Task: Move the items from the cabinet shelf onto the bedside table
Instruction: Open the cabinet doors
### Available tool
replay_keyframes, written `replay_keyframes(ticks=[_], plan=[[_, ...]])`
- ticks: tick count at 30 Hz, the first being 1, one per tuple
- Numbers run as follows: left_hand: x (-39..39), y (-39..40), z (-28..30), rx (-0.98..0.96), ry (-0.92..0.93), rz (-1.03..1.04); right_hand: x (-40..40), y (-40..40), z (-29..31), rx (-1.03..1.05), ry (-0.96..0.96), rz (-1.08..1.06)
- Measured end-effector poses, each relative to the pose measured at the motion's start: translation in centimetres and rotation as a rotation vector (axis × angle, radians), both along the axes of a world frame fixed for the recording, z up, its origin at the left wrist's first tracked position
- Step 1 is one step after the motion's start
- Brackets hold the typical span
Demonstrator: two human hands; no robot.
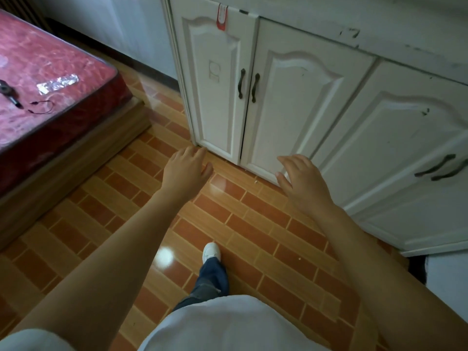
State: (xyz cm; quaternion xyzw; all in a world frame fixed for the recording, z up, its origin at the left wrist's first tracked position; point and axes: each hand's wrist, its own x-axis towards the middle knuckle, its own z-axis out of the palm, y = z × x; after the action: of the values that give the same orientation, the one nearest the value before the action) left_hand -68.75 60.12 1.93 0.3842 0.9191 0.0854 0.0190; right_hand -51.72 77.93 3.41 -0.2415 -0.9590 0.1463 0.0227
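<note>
A white cabinet [298, 97] with closed panelled doors stands ahead and to the right. Two dark handles [248, 86] sit side by side where the left pair of doors meets. My left hand [186, 171] reaches forward, empty, its relaxed fingers near the bottom corner of the leftmost door. My right hand [301, 178] is held out with spread fingers in front of the lower part of the second door and holds nothing. The shelf and its items are hidden behind the doors. No bedside table is in view.
A bed with a red mattress [50, 79] on a wooden base fills the left side, with a small dark cord and a shiny wrapper on it. Glossy brick-pattern floor tiles [228, 224] lie between bed and cabinet. Another handle pair [440, 168] shows at the right.
</note>
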Motion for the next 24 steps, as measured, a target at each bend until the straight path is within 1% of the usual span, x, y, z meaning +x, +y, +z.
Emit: replay_keyframes(ticks=[5,10,16,24], plan=[[-8.2,4.0,0.7,0.010,-0.008,-0.031,-7.8,2.7,0.1,0.001,-0.001,-0.006],[-13.5,7.6,1.2,0.029,-0.022,-0.040,-12.8,4.8,0.2,-0.028,0.014,-0.043],[-16.6,10.5,1.1,0.023,-0.027,-0.022,-16.3,8.1,0.3,-0.043,0.057,-0.067],[-17.7,12.7,1.5,0.070,-0.056,0.038,-17.6,11.6,0.0,-0.132,0.120,-0.088]])
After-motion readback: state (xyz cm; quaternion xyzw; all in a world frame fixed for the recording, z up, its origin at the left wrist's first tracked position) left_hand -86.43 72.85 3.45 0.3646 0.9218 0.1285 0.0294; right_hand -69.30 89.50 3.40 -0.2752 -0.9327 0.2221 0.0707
